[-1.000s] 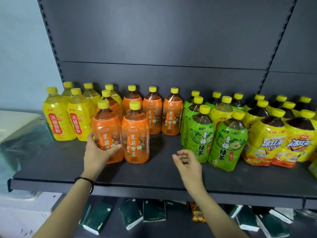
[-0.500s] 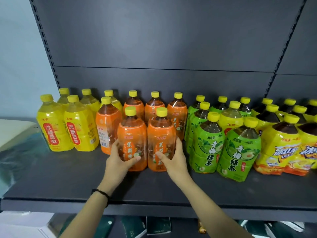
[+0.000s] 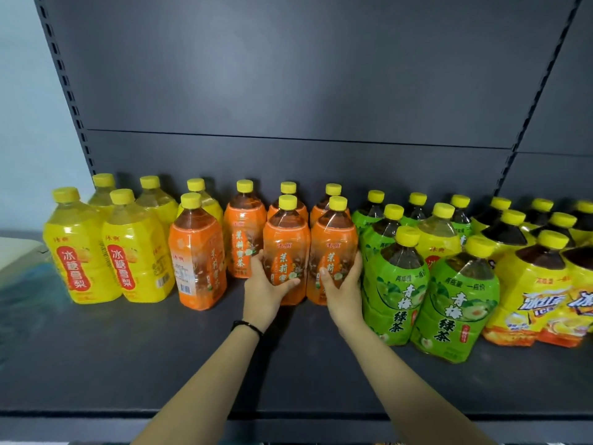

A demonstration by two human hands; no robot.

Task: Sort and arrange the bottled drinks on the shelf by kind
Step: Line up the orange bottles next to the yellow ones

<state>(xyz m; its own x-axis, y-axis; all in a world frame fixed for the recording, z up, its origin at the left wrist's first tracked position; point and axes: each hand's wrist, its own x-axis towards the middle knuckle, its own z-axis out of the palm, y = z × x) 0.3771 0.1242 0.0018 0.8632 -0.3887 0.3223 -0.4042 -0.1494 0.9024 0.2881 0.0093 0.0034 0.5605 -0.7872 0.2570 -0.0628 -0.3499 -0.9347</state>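
Now both hands [image 3: 266, 292] farther back.

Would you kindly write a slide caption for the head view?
Left hand and right hand each grip an orange-labelled bottle between yellow and green rows on the shelf.

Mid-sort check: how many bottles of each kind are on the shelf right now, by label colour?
Yellow pear-drink bottles: 6, counting one stray among the green
Orange-label bottles: 6
Green-label bottles: 6
Iced-tea bottles: 7 in view; the right edge cuts the row
Total: 25 in view
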